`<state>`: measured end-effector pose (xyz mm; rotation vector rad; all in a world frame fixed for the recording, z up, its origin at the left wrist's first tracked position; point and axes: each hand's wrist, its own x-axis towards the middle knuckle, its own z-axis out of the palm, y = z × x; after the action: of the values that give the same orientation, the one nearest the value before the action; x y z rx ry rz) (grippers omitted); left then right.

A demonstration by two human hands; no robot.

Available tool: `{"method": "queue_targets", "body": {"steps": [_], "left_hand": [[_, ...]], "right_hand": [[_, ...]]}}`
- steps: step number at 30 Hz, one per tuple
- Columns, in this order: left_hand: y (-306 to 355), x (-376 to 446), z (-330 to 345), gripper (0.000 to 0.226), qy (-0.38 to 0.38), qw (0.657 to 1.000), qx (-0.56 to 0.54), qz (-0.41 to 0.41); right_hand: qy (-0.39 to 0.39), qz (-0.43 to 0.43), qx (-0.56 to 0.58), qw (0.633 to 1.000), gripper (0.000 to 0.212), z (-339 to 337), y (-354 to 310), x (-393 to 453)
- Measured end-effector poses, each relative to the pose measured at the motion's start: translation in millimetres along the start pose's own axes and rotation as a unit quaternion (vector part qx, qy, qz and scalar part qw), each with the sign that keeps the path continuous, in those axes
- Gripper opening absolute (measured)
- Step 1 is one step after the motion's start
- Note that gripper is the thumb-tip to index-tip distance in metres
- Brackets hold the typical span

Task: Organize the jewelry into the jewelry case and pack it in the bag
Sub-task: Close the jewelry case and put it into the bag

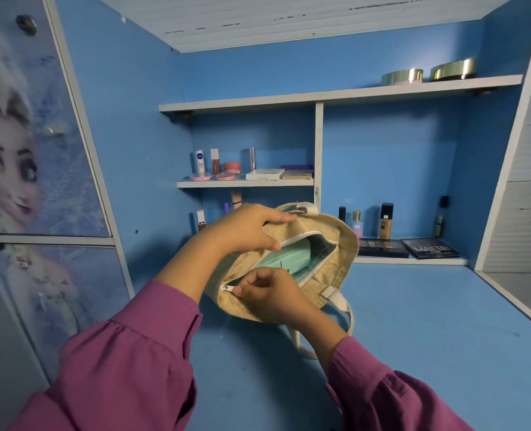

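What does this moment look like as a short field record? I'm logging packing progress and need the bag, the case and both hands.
bag: woven straw bag lying on the blue desk, zipper mostly open
case: mint jewelry case inside the bag, partly visible through the opening
left hand: left hand holds the bag's upper edge
right hand: right hand pinches the zipper pull at the opening's left end
stage: case packed, bag not yet zipped shut
background: cosmetics on the shelves
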<state>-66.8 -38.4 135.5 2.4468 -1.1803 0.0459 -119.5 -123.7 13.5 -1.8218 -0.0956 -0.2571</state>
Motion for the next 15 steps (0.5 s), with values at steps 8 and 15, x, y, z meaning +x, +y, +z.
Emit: {"method": "queue_targets", "body": {"steps": [8, 15], "left_hand": [[-1, -15, -2, 0.078, -0.075, 0.987, 0.143, -0.018], [-5, -36, -4, 0.114, -0.119, 0.968, 0.22, -0.028]], "right_hand": [[0.007, -0.014, 0.101, 0.995, 0.018, 3, 7, -2], [0.067, -0.054, 0.047, 0.995, 0.012, 2, 6, -5]]}}
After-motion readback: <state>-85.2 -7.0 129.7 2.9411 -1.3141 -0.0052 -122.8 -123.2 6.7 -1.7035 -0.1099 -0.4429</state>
